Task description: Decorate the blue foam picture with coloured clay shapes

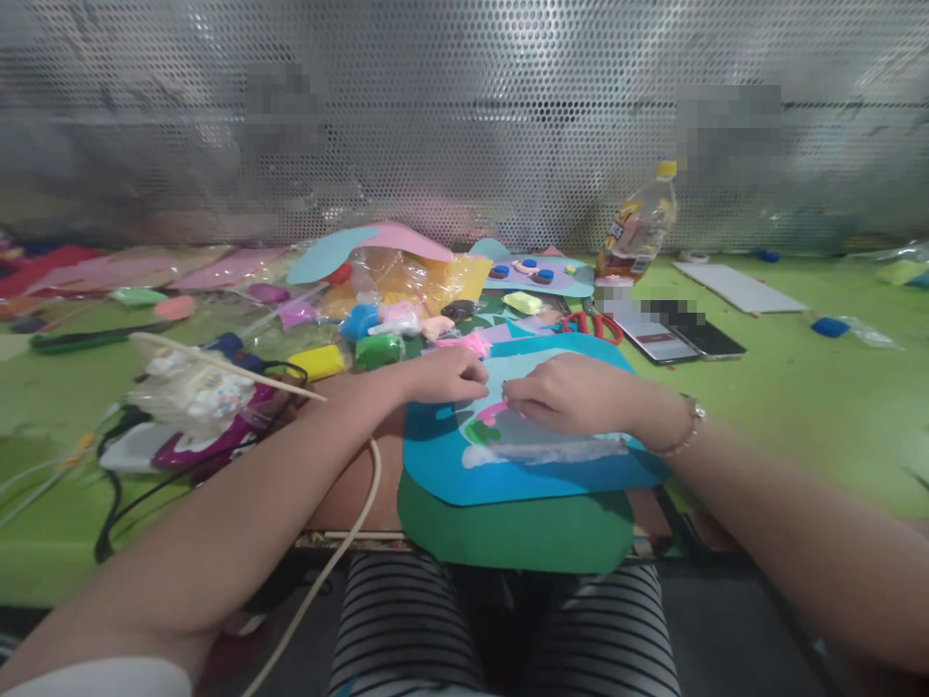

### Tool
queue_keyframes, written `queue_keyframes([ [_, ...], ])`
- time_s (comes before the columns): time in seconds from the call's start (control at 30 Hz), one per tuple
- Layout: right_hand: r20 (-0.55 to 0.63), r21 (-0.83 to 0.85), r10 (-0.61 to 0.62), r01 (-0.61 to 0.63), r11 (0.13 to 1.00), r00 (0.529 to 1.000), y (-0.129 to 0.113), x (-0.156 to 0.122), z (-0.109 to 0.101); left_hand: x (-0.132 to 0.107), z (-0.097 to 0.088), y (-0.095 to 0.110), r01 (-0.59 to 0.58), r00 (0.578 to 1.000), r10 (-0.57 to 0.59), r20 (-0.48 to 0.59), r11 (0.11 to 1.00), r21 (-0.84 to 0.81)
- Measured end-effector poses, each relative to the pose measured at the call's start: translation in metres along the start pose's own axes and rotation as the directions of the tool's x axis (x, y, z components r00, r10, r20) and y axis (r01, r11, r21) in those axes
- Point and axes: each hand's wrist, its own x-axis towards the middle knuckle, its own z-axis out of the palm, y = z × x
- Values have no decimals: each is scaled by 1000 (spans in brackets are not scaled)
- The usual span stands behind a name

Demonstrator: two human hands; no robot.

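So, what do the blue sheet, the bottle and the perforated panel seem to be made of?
Blue sheet: perhaps matte card or thin foam; flat, cleanly cut edge.
Bottle: probably glossy clear plastic; see-through walls.
Perforated panel: likely metal, silvery sheen around the holes.

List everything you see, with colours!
Blue sheet: one, blue, front middle
Green sheet: one, green, under blue sheet
Scissors: one, red, beyond blue sheet
Wrapped packets: several, multicoloured, left of scissors
Phones: two, black and grey, right
Bottle: one, clear, back
Flat board: one, white, right of bottle
Craft sheets: several, multicoloured, back
Other clutter: uncountable, multicoloured, left
Cord: one, cream, left
Table: one, green, beneath
Panel: one, silver, behind table
Trousers: one pair, striped, below
Left hand: one, bare, over blue sheet
Right hand: one, bare, same place
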Motion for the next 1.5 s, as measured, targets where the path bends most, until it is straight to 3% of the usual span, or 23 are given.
queue_keyframes([
  [0.27, -69, 4, 72, -72, 997, 995, -2, 3, 3, 1, 0, 1, 158, 987, -155, 29, 978, -140],
  [0.47, -104, 119, 106, -94, 989, 989, 0, 4, 2, 2, -4, 1, 200, 974, -177, 142, 965, -169],
  [0.7, -87, 91, 123, -115, 989, 989, -2, 4, -2, 1, -7, 2, 202, 973, -181, 146, 968, -147],
  [0.9, -3, 78, 3, -3, 997, 1000, 1, 3, 0, 2, -6, -4, 193, 966, -158, 206, 967, -164],
  [1.5, 32, 11, -16, 15, 1000, 999, 1, 2, 3, 1, -6, -1, 154, 970, -128, 205, 982, -113],
])
